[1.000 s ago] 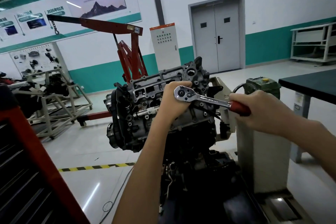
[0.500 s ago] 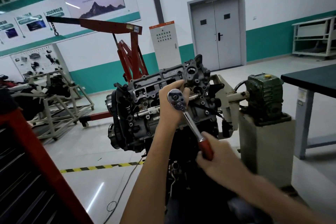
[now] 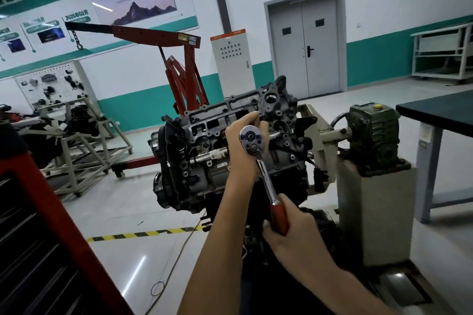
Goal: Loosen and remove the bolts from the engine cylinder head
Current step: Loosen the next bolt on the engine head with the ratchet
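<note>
Chrome glints on the head of the ratchet wrench [image 3: 252, 139], seen from the head camera against the upper face of the engine cylinder head [image 3: 204, 140], near its right end. The left hand [image 3: 242, 151] is curled round that chrome head and clasps it against the casting; the bolt beneath is hidden by hand and tool. The shank slopes down and to the right, away from the cylinder head, to a red handle [image 3: 279, 216], which the right hand [image 3: 294, 236] grips in a closed fist below the engine. The cylinder head is tilted towards the camera. To its right a green gearbox [image 3: 373, 135] sits on a grey pedestal [image 3: 376, 212], and further right is a dark tabletop [image 3: 440, 110]. Behind the cylinder head stands a red engine hoist [image 3: 184, 66]. A red tool cabinet [image 3: 38, 238] fills the corner to its lower left, and a yellow-and-black floor stripe [image 3: 143, 234] runs below it.
</note>
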